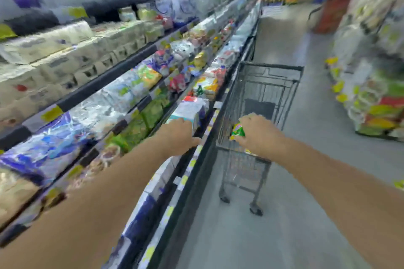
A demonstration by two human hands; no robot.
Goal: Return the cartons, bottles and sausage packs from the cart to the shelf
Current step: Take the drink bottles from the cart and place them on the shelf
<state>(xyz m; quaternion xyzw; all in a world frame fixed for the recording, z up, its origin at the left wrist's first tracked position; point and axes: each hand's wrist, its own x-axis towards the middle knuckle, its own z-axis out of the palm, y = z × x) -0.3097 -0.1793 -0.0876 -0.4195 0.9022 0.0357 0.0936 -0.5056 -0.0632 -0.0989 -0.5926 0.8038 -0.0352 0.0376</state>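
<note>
Now right hand (258, 132) round green pack (238, 130) above cart (269, 67); left hand (179, 135) at shelf (196, 153).

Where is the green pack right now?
In the head view, the green pack is gripped in the right hand just above the cart's near rim, right of the shelf edge.

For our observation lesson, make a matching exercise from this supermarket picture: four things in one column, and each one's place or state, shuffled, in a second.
Things:
1. dark wire shopping cart
2. green and yellow pack
3. left hand
4. white and pale blue carton

Places or states:
A. on the bottom shelf
B. gripped by the right hand
C. at the shelf's front edge
D. standing in the aisle beside the shelves

Pairs: 1-D, 2-B, 3-C, 4-A
</note>
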